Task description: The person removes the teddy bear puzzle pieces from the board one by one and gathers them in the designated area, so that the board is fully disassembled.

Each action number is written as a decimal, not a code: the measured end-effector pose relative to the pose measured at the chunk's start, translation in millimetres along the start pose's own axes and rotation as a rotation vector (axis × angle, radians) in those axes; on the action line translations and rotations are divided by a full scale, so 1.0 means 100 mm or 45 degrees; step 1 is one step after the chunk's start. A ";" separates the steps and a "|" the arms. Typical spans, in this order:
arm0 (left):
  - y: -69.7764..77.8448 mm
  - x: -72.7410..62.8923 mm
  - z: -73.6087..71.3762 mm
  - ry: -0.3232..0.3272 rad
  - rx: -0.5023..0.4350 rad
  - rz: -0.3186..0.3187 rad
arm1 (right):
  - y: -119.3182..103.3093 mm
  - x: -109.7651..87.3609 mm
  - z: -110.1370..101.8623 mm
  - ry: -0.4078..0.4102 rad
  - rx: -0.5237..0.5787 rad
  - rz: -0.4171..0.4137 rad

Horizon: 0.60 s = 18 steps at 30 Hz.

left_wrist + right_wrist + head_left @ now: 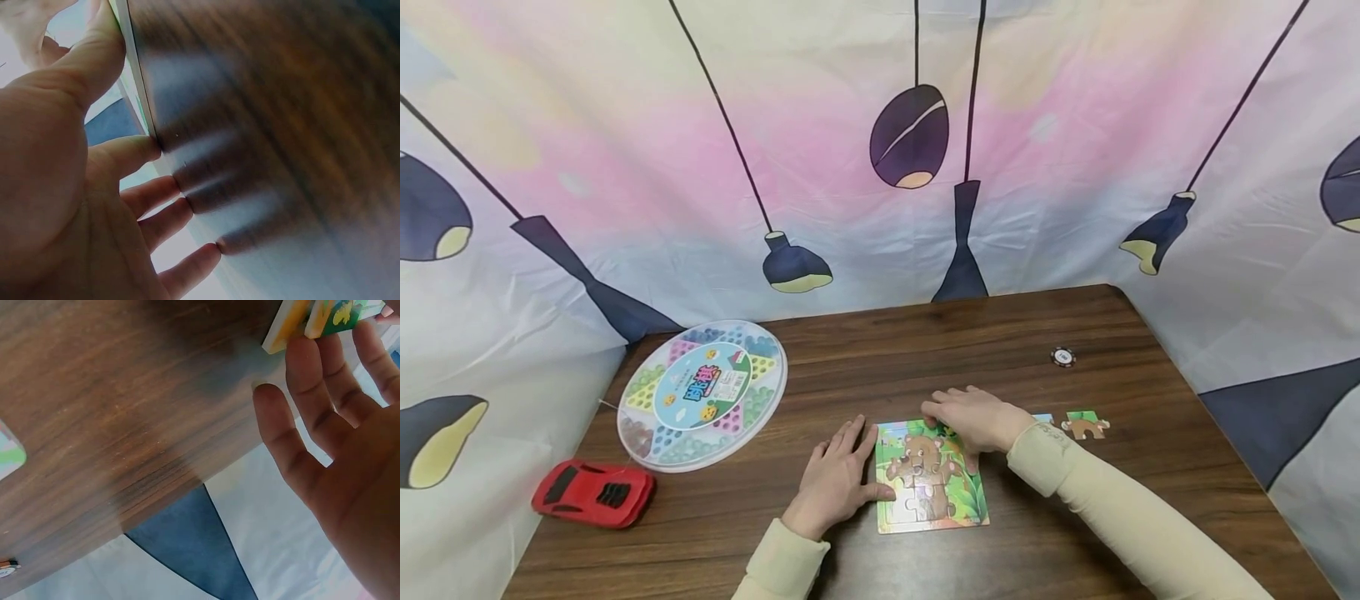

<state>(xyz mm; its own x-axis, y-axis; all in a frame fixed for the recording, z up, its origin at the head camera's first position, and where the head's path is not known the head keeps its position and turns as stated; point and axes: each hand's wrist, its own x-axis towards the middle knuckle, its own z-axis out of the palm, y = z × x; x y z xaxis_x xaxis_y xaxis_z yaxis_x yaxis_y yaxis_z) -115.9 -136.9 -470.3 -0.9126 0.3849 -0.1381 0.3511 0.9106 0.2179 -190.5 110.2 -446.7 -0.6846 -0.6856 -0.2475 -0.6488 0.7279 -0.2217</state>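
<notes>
A bear jigsaw puzzle (925, 483) lies flat in its board on the table, most of the picture assembled. My left hand (838, 479) rests at its left side, thumb on the board's edge and other fingers stretched out. In the left wrist view those fingertips (206, 253) touch the tabletop. My right hand (973, 421) is over the board's upper right corner, pinching a puzzle piece (340, 315) with a yellow shape on green. That piece stands tilted above the board edge (284, 325) in the right wrist view; the right hand partly hides the corner.
Right of the board lie a loose brown-and-green puzzle piece (1084, 425) and a bluish piece (1042, 418) partly behind the right wrist. Farther back is a poker chip (1063, 357). On the left are a round Chinese checkers set (700, 396) and a red toy car (595, 493).
</notes>
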 end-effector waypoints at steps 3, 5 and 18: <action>0.00 0.00 0.00 0.000 0.001 0.000 | 0.01 -0.02 0.01 0.027 0.028 -0.002; 0.00 0.00 0.00 -0.001 0.005 0.000 | 0.01 -0.03 0.02 0.037 0.056 0.005; 0.00 0.01 0.00 -0.016 0.004 -0.009 | 0.03 -0.13 -0.01 -0.065 0.375 0.101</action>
<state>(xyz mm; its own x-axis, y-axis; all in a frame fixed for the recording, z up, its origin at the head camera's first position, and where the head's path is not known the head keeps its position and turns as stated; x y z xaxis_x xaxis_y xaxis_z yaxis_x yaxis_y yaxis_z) -117.0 -136.7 -470.9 -0.9122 0.3805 -0.1521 0.3454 0.9137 0.2142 -184.3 121.2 -443.7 -0.7067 -0.6307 -0.3205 -0.4649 0.7556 -0.4615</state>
